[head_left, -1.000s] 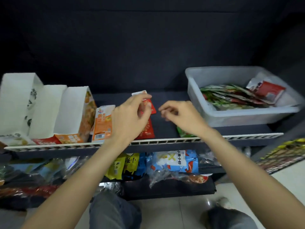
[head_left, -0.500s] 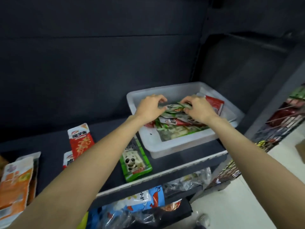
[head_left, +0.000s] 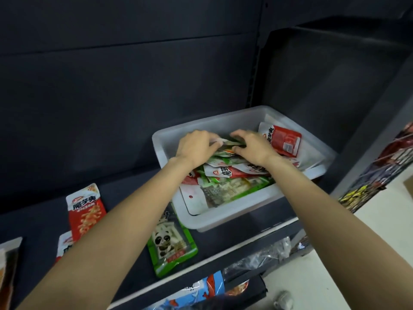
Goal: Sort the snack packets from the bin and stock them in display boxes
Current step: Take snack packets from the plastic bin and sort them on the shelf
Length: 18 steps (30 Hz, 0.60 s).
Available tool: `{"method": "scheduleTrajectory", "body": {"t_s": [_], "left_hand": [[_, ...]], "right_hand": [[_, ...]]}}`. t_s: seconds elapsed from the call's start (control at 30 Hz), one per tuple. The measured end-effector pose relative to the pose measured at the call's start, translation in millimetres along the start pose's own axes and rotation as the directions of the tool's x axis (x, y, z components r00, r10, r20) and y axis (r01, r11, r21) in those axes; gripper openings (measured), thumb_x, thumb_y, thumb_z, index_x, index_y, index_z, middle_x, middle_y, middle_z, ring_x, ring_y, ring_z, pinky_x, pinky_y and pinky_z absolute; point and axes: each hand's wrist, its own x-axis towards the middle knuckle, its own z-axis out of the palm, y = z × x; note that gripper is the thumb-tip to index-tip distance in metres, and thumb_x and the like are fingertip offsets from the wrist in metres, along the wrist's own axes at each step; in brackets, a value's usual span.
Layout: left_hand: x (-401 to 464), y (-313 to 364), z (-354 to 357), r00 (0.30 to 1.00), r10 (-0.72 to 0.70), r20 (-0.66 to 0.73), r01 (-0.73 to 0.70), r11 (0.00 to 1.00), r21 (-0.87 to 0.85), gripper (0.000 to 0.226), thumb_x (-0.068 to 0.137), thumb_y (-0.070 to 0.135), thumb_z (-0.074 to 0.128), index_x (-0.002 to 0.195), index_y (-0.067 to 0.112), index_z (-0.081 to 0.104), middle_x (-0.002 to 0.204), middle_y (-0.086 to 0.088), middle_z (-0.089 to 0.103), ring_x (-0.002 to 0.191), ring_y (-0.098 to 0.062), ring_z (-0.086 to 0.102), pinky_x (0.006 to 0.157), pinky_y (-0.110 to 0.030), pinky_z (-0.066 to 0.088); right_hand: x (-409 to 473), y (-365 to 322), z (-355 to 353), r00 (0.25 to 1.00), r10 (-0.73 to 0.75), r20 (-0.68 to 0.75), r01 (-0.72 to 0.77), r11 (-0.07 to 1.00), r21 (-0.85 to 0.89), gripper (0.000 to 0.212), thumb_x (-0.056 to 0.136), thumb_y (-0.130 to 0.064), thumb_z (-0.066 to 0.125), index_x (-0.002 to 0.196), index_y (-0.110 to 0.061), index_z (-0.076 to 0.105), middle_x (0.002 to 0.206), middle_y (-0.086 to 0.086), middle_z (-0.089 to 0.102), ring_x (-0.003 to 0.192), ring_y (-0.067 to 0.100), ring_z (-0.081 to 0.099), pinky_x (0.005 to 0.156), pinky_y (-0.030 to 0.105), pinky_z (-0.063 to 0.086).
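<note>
A translucent white bin (head_left: 225, 220) sits on the dark shelf at centre right, piled with green and red snack packets (head_left: 228, 173). Both my hands are inside it on top of the pile. My left hand (head_left: 196, 146) has its fingers curled over the packets. My right hand (head_left: 250, 145) pinches a green packet (head_left: 232, 143) between fingers and thumb. A red and white packet (head_left: 282, 142) leans against the bin's far right wall. The display boxes are out of view.
On the shelf left of the bin lie a green panda packet (head_left: 171, 240), a red packet (head_left: 86, 211) and another red one (head_left: 64, 245) partly under my left arm. The shelf's pale front edge (head_left: 223, 253) runs diagonally. More packets fill the shelf below (head_left: 201, 289).
My view swung right from the display boxes to the bin. Both hands moved from the shelf's middle into the bin and have shifted slightly deeper over the packet pile.
</note>
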Motion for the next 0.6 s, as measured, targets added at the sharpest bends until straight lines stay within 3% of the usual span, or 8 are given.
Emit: {"method": "scheduleTrajectory", "body": {"t_s": [0.1,0.23,0.3,0.37,0.47,0.53,0.6], "left_hand": [[-9,1,-17,0.975,0.074,-0.208,-0.109,0.982,-0.158,0.028,0.092,0.046,0.050,0.107,0.035,0.071,0.102,0.006,0.073,0.094,-0.018,0.067,0.079,-0.036,0.054],[-30,-3,-62,0.930,-0.087,-0.356,-0.050,0.933,-0.358,0.035,0.085,0.051,0.051,0.100,0.028,0.073,0.093,0.003,0.074,0.090,-0.018,0.068,0.076,-0.040,0.053],[-44,-13,-83,0.905,-0.170,-0.390,-0.021,0.897,-0.441,0.034,0.084,0.048,0.057,0.099,0.020,0.069,0.092,0.001,0.072,0.088,-0.020,0.067,0.075,-0.041,0.052],[-65,-23,-99,0.877,-0.272,-0.397,0.008,0.833,-0.553,0.035,0.085,0.036,0.065,0.112,0.015,0.059,0.104,0.003,0.066,0.092,-0.015,0.063,0.078,-0.036,0.052],[-113,-36,-113,0.841,-0.452,-0.299,0.095,0.666,-0.740,0.053,0.086,0.025,0.068,0.132,0.021,0.042,0.127,0.004,0.052,0.102,-0.007,0.057,0.082,-0.017,0.048],[-150,-41,-113,0.844,-0.520,-0.130,0.198,0.528,-0.826,0.055,0.088,0.024,0.065,0.136,0.023,0.038,0.129,0.001,0.052,0.101,-0.007,0.060,0.082,-0.021,0.050],[-186,-42,-110,0.859,-0.505,0.085,0.294,0.349,-0.890,0.055,0.090,0.017,0.062,0.139,0.021,0.036,0.124,-0.005,0.058,0.099,-0.013,0.064,0.078,-0.025,0.054]], "right_hand": [[-5,-8,-5,0.996,-0.047,-0.073,0.052,0.996,0.074,0.035,0.090,-0.021,0.062,0.123,-0.012,0.059,0.120,0.010,0.061,0.111,0.027,0.054,0.093,0.032,0.040],[-23,-33,-18,0.983,-0.052,-0.175,0.078,0.986,0.148,0.028,0.089,-0.034,0.063,0.100,-0.009,0.068,0.093,0.009,0.070,0.089,0.026,0.063,0.079,0.041,0.049],[-38,-58,-28,0.972,-0.085,-0.220,0.122,0.979,0.164,0.032,0.089,-0.038,0.062,0.105,-0.011,0.066,0.096,0.009,0.070,0.092,0.029,0.062,0.080,0.043,0.048],[-55,-86,-33,0.961,-0.109,-0.254,0.157,0.972,0.176,0.038,0.090,-0.034,0.062,0.118,-0.010,0.058,0.103,0.011,0.067,0.101,0.034,0.058,0.080,0.037,0.043],[-80,-127,-27,0.961,-0.088,-0.261,0.187,0.906,0.380,0.048,0.086,-0.029,0.068,0.128,-0.018,0.047,0.109,0.005,0.063,0.103,0.025,0.057,0.080,0.031,0.041],[-96,-152,-13,0.973,-0.063,-0.221,0.172,0.837,0.520,0.054,0.086,-0.023,0.069,0.132,-0.020,0.043,0.115,0.002,0.061,0.107,0.020,0.057,0.085,0.028,0.043],[-111,-177,9,0.980,-0.058,-0.189,0.152,0.834,0.530,0.052,0.088,-0.018,0.064,0.135,-0.018,0.041,0.121,0.005,0.061,0.112,0.023,0.055,0.087,0.025,0.038]]}}
